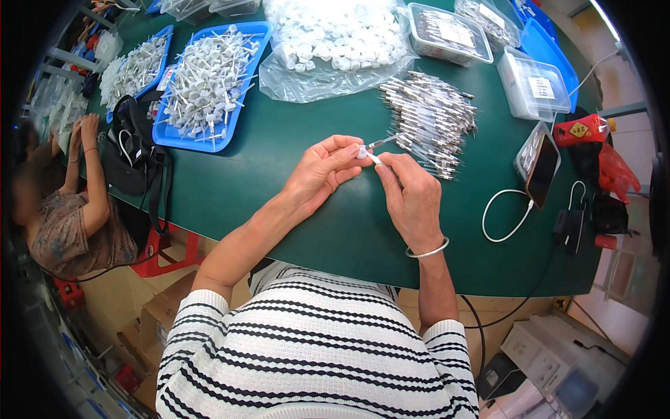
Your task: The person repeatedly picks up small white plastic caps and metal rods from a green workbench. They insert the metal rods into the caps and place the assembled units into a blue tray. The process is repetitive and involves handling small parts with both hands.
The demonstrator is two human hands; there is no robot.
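Above the green table, my left hand (322, 173) pinches a small white plastic piece (362, 151) between thumb and fingertips. A thin rod with a metallic section (381, 142) sticks out from it toward the upper right. My right hand (413, 197), wearing a silver bangle, is closed on a short white stem (375, 159) whose tip meets the white piece. Whether the two are joined cannot be told. Just beyond my right hand lies a loose pile of slim metal-and-clear rods (429, 115).
A blue tray (185, 142) heaped with white stemmed parts stands left, near a black bag (129, 150). A clear bag of white caps (307, 87) lies at the back. Right are plastic boxes (534, 87), a phone (541, 173) and its cable. A co-worker (77, 209) sits far left.
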